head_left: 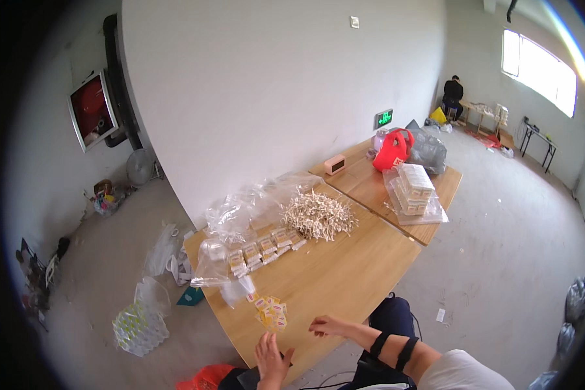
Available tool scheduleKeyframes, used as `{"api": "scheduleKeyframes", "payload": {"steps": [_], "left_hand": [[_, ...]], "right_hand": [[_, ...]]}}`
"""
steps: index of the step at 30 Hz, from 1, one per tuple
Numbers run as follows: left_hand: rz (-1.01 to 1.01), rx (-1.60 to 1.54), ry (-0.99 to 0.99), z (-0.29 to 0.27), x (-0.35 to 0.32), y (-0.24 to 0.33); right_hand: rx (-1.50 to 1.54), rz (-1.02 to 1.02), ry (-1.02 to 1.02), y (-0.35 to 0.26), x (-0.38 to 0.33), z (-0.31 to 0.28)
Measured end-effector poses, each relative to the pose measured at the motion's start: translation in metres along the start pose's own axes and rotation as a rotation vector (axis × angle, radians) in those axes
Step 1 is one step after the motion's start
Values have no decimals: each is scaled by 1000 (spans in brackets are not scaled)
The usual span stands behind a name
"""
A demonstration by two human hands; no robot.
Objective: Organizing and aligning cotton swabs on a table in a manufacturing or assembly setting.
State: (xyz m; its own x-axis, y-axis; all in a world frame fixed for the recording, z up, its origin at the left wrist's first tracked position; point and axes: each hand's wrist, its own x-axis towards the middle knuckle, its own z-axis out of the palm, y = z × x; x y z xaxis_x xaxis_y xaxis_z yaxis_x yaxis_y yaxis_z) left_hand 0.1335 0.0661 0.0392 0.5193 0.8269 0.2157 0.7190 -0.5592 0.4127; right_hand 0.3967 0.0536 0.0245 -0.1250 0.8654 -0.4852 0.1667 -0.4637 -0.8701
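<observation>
My left hand (271, 359) is at the near edge of the wooden table (331, 279), fingers stretched and apart, with nothing seen in it. Just beyond it lies a loose pile of small yellow-and-white cards (271, 312). My right hand (328, 326) hovers by the table's near edge, right of the cards, its fingers loosely bent and no object visible in them. Farther back, stacks of small yellow-and-white packets (252, 255) stand in a row. Behind their right end rises a heap of short, thin whitish pieces (318, 214), too small to make out exactly.
Clear plastic bags (231, 211) lie along the wall side. On the adjoining table are white wrapped packs (414, 185), a red bag (393, 151), a grey plastic bag (428, 151) and a small pink clock (335, 165). Bubble wrap (140, 328) lies on the floor. Another person (453, 94) sits far back.
</observation>
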Motion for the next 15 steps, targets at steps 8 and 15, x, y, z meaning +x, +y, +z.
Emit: {"api": "scheduleKeyframes", "payload": {"steps": [8,15], "left_hand": [[-84,113,-207,63,81,9],[-109,227,-281,57,129,-29]], "right_hand": [[272,-54,389,21,21,-77],[321,-29,456,33,36,-112]]}}
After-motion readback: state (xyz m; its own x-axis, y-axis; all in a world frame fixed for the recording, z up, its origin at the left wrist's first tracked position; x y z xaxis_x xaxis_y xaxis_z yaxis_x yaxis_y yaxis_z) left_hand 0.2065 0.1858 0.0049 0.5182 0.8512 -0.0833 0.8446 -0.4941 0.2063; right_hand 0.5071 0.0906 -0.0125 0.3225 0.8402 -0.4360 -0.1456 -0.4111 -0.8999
